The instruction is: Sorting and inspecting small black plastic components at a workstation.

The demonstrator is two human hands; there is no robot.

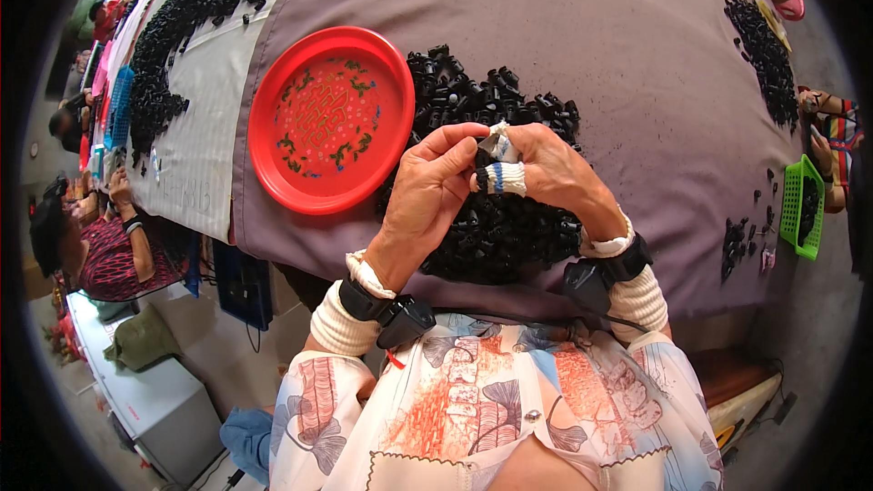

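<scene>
Should the pinch be loosened, or slipped by the finger wraps (506, 178), the small black part (483, 158) could be dropped and lost among its likes in the black heap (500, 241). The part, largely hidden, is seen clasped between the fingertips of the left hand (434, 184) and the wrapped fingers of the right hand (559, 171), over the heap.

Red tray (332, 120) left, free room right.
</scene>
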